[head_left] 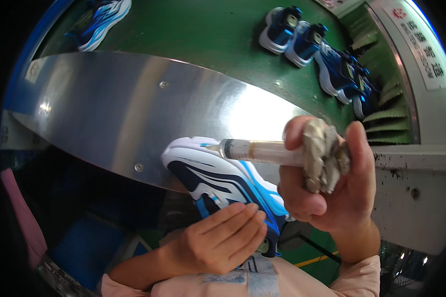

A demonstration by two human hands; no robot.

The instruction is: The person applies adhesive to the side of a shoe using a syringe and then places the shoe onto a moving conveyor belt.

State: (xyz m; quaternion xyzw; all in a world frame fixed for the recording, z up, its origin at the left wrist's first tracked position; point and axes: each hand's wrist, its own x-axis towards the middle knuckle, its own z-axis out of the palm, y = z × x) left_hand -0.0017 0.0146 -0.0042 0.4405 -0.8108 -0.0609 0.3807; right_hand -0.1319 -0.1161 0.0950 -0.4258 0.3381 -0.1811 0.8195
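Note:
A blue, navy and white sports shoe (215,171) lies tilted over the near edge of the metal plate, its patterned white sole largely facing up. My left hand (225,240) is closed on the shoe's near side, fingers together; its thumb is hidden. In my right hand (329,183) is a clear syringe (262,151), held roughly level and pointing left. A crumpled greyish rag (319,156) is bunched around its rear end, between my fingers and thumb. The syringe's narrow tip is over the toe end of the sole; whether it touches, I cannot tell.
A curved, shiny metal plate (109,109) with screws borders a green conveyor belt (198,34). Several similar shoes (307,42) stand at the far right, near hanging green strip flaps (389,114). Another shoe (101,22) sits at the far left.

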